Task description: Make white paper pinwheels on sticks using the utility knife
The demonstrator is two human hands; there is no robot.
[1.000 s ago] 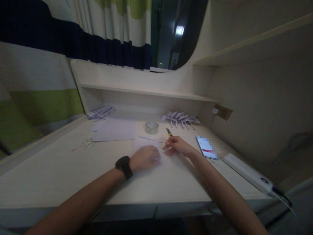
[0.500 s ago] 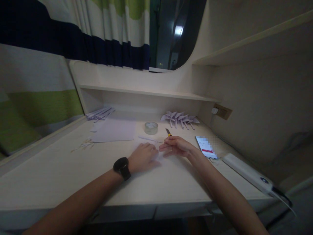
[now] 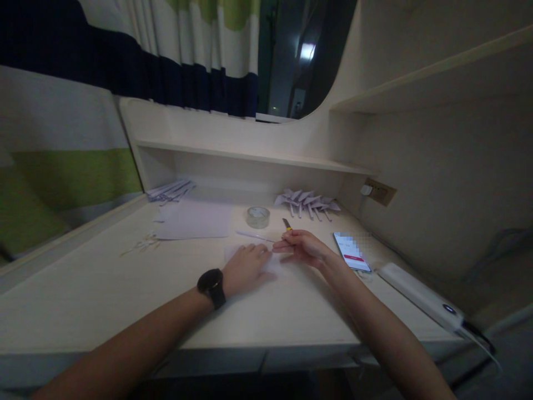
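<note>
My left hand (image 3: 246, 265), with a black watch on its wrist, lies palm down on a small white paper (image 3: 275, 266) in the middle of the desk (image 3: 104, 289) and presses it flat. My right hand (image 3: 303, 248) is just right of it, with its fingertips brought together at the paper's far edge and almost touching the left fingers. In the dim light it looks like a pinch on the paper. A yellow utility knife (image 3: 287, 224) lies just beyond my right hand, apart from it.
A tape roll (image 3: 257, 216) and a thin white strip (image 3: 254, 236) lie beyond the hands. Folded paper shapes (image 3: 306, 201) sit at the back. A phone (image 3: 352, 251) and a white power strip (image 3: 420, 294) are on the right, with paper sheets (image 3: 195, 220), a stack (image 3: 170, 190) and scraps (image 3: 144, 243) on the left.
My right fingertips have moved left toward the left hand. My left hand has slid slightly forward on the paper. Nothing else on the desk has moved.
</note>
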